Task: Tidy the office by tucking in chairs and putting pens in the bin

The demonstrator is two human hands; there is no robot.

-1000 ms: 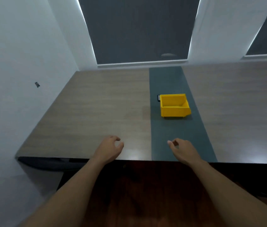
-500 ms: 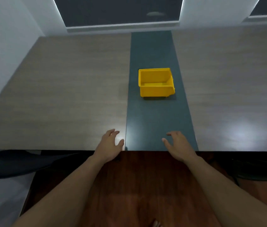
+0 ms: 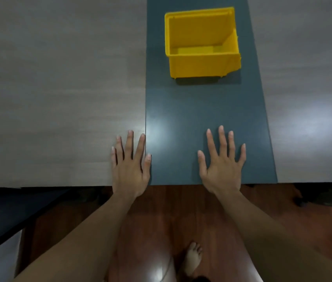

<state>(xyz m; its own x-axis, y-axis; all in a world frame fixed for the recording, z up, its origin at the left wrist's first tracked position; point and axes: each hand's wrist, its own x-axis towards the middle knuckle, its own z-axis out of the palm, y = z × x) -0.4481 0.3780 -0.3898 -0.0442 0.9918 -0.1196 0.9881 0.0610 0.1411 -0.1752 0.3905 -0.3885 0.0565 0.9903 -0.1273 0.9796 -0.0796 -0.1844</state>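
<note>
- Bin [image 3: 201, 58]: yellow plastic, open top, upright on the dark strip at the far middle of the table. Its near wall is lower than the far wall. The part of its inside that shows holds nothing; the low near part of the floor is hidden behind the near wall.
- Table [image 3: 59, 88]: grey wood-grain top on the left and right, reaching to the near edge where the hands lie.
- Strip [image 3: 181, 119]: dark blue-grey band running from near to far down the middle of the table, between the two wood-grain parts. A soft glare sits on it just beyond the left hand.
- Left hand [image 3: 129, 169]: flat on the table at the near edge, palm down, fingers stretched out and a little spread, gripping nothing. It lies on the wood-grain part, with the thumb on the seam of the strip.
- Right hand [image 3: 221, 169]: flat on the strip at the near edge, palm down, fingers stretched out and fanned, gripping nothing. It is well apart from the bin.
- Floor [image 3: 161, 220]: glossy reddish-brown wood, below the table edge.
- Bare foot [image 3: 192, 259]: on the floor, near middle, between the two forearms.
- Pens: cannot tell where they are.
</note>
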